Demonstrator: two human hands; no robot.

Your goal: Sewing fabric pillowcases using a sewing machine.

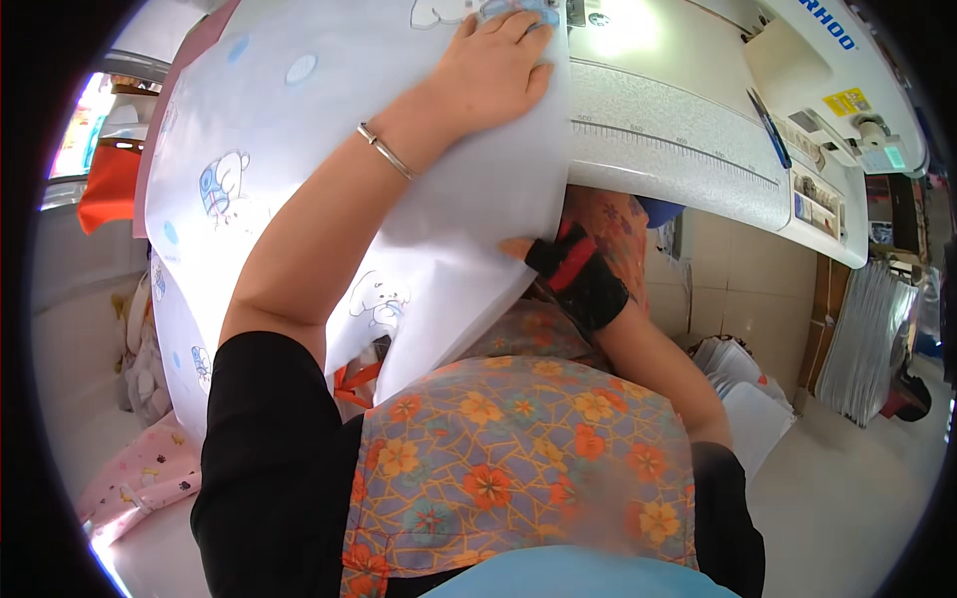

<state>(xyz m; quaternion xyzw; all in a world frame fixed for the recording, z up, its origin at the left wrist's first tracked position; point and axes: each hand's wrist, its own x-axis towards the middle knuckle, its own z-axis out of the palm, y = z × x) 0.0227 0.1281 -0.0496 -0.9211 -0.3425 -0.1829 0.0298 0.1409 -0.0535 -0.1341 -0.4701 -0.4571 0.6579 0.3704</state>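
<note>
Sewing machine, on pale bench. Pink cloth, lower left. Pale floor. White cloth: left hand flat atop; gloved right hand at edge, grip unclear.

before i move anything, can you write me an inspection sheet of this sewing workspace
surface: speckled pale sewing table with a ruler scale near its front edge
job's things: white cloth with cartoon animal prints, draped at the table's left
clutter: slim black pointed tool lying on the table
hands: bare left hand spread flat on the cloth; right hand in a black-and-red glove, thumb at the cloth's edge, grip unclear
cables: thin pale cord-like strand at right, kind unclear
surroundings: white sewing machine head upper right; pink printed fabric lower left; stacked grey sheets at right
</note>
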